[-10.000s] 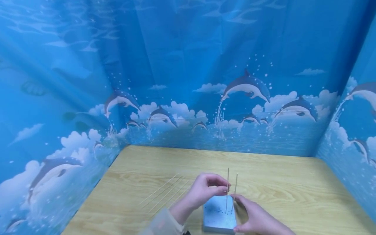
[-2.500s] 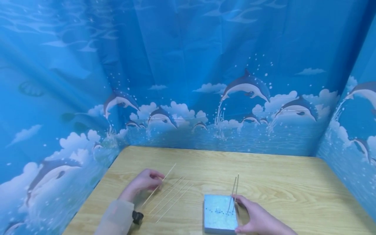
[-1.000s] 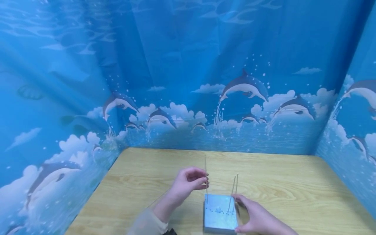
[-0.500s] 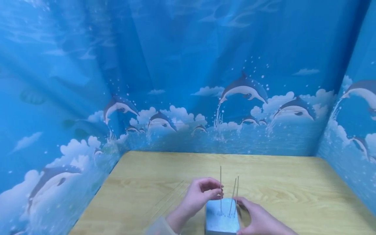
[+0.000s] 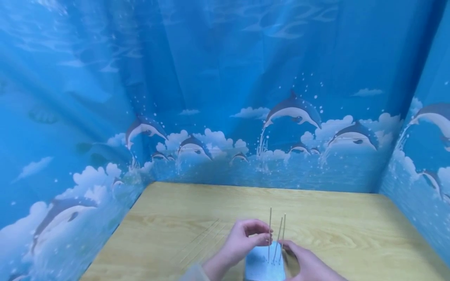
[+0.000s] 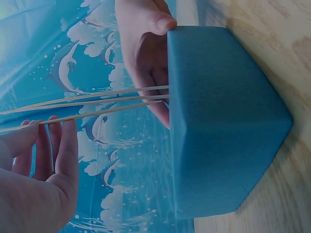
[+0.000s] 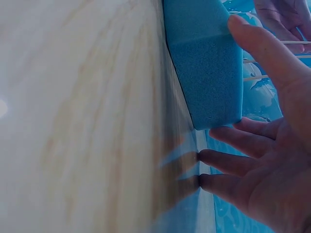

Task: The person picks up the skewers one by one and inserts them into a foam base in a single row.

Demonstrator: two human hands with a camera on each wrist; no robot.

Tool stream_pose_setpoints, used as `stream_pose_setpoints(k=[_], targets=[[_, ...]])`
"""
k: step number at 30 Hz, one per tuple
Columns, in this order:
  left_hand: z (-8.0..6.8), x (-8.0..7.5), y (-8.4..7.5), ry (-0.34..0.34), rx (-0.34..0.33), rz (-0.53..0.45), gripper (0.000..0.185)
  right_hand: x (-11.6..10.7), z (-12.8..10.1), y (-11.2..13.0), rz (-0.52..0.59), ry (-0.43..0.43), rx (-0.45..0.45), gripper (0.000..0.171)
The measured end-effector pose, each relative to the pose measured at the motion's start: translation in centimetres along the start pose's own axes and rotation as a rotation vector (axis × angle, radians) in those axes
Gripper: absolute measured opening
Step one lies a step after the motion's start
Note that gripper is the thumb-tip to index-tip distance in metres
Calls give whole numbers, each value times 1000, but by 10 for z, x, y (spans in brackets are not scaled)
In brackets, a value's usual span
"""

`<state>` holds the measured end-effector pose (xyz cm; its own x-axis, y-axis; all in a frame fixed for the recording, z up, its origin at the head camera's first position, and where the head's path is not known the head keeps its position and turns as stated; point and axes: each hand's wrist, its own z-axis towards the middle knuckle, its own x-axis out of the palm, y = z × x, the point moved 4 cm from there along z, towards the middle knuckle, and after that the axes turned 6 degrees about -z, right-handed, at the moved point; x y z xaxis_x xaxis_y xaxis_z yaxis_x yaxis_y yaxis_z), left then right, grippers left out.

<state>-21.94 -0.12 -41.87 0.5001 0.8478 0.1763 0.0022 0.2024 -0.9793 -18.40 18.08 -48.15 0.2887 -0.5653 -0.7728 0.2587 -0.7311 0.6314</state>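
Between thumb and fingertips, my left hand (image 5: 242, 242) pinches a thin bamboo stick (image 5: 270, 220) that stands upright, its lower end at the top of a blue foam block (image 5: 258, 267). Two other bamboo sticks (image 5: 277, 240) rise from the block just right of it, leaning slightly. In the left wrist view, the held stick (image 6: 104, 111) runs to the block's top face beside those two. My right hand (image 5: 309, 263) grips the block's right part, thumb on the near side and fingers at the far side. The right wrist view shows its thumb (image 7: 257, 41) against the block's edge.
Several loose bamboo sticks (image 5: 202, 242) lie slanted on the wood-grain table (image 5: 327, 218), left of the block and partly behind my left forearm. Small holes (image 5: 266, 260) dot the block's top. A blue dolphin-print curtain (image 5: 218, 97) surrounds the table's back and sides.
My left hand took a stick from the loose ones at left, carried it right to the block and brought it beside the two standing sticks. The right hand stayed at the block.
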Motion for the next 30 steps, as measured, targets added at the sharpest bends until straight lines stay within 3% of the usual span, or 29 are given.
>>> stream_pose_setpoints(k=[6,16,24,30], targets=[[-3,0,6,-24,-10,17,17,3,-1,-1,15,21,26,104],[-2,1,11,-19,-41,65,16,-2,-4,1,-118,-109,-140,97],[-3,2,11,-37,-66,86,15,-1,-4,0,-109,-90,-124,98],[-3,4,9,-44,-31,97,15,-1,-2,-1,-133,-100,-129,99]])
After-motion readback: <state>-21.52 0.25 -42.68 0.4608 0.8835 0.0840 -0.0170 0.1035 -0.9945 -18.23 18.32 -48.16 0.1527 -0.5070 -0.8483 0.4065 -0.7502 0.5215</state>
